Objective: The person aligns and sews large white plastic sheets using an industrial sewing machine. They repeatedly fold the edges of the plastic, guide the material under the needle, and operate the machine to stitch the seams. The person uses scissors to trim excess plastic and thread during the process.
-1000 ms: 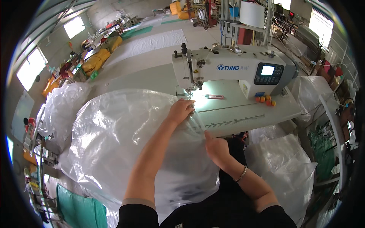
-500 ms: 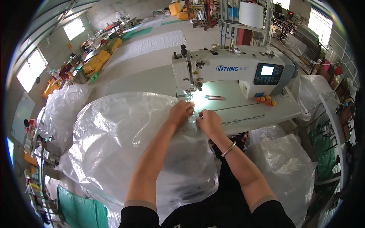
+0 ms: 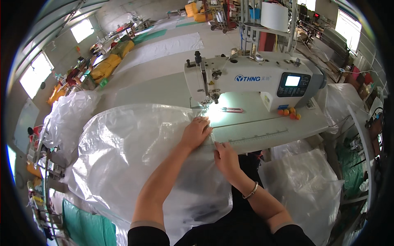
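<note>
A large sheet of clear plastic film (image 3: 123,151) spreads over the table and hangs toward my lap, its right edge running to the needle area of a white sewing machine (image 3: 246,78). My left hand (image 3: 197,132) lies on the film just in front of the lit needle, fingers pressing near the edge. Nearer to me, at the table's front edge, my right hand (image 3: 225,159) pinches the film's edge between thumb and fingers. A bracelet circles my right wrist. The machine's foot and needle are partly lost in the glare.
A red-handled cutter (image 3: 232,110) lies on the machine bed, behind a printed ruler strip (image 3: 258,136). Several small orange fruits (image 3: 292,112) sit by the machine's base. More clear film (image 3: 299,180) is heaped at the right, and a bundle (image 3: 69,117) at the left. A white thread cone (image 3: 274,17) stands behind.
My right hand has slid toward me along the film's edge, away from the needle. My left hand has shifted slightly nearer and flattened on the film.
</note>
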Demonstrator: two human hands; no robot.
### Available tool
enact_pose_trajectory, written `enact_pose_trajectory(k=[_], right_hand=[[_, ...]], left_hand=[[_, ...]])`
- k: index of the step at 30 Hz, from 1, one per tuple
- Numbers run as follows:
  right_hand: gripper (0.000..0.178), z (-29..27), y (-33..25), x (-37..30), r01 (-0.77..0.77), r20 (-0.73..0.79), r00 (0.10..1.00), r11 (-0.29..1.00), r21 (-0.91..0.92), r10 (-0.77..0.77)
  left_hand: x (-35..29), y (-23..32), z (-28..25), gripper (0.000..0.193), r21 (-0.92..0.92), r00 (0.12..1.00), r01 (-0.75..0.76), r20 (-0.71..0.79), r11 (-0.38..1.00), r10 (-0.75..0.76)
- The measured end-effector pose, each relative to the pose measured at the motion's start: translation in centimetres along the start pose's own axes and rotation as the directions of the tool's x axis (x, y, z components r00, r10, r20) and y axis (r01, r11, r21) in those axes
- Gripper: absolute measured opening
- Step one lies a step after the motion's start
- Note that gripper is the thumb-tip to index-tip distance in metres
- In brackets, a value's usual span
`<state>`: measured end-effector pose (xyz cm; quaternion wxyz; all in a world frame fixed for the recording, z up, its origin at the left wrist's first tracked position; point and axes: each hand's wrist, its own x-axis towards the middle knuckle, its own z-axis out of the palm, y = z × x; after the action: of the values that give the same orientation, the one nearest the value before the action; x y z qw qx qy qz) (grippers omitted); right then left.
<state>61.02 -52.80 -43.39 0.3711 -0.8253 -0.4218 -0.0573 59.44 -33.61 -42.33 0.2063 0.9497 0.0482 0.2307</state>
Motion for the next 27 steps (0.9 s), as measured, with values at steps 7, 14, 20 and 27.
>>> enact_pose_trajectory(k=[7,14,20,27], right_hand=[[0.033,0.1,-1.8,2.2,0.036,0.261,0.964,0.958,-0.284,0.041],[0.031,1.1,-1.6,4.6,0.114,0.205,0.978,0.938,-0.328,-0.047],[0.015,2.3,-0.2,8.1,0.071,0.224,0.975,0.934,-0.351,0.01],[0.023,2.4,2.4,8.9,0.061,0.059,0.996,0.998,0.023,-0.063]], left_hand=[[1.0,-1.5,-0.2,0.03,0.024,0.996,-0.084,0.015,0.996,0.084],[2.8,-2.8,-1.4,0.026,-0.054,0.996,0.01,0.085,0.998,-0.005],[-3.5,2.5,-2.7,0.05,-0.03,0.991,0.078,0.108,0.996,-0.075],[-26.2,9.9,-5.8,0.069,0.306,0.662,-0.06,0.724,0.95,-0.191]])
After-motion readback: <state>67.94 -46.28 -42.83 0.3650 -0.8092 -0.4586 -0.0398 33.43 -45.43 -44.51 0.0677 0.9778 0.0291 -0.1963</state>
